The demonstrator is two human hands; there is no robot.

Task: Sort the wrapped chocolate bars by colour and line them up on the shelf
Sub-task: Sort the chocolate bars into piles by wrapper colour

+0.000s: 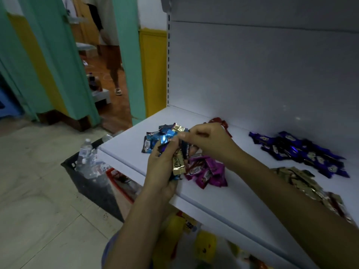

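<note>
1. Few bars (177,164) gripped in left hand (161,167), left of pink pile (206,171).
2. Pinching one dark bar (184,152) with right hand (209,140): sorting step, likely.
3. Next: pull free, add to dark pile (299,152), right of pink pile.

Grips a bunch of bars (177,162) in the left hand (162,171), fingers curled; pinches one with the right hand (207,140) (forearms bare, converging).

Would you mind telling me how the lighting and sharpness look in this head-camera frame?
Head view: dim and underexposed throughout; the green door frames at left lean from wide-angle distortion; the gold pile at lower right is blurred; the gold bar in the left hand reads sharply.
</note>
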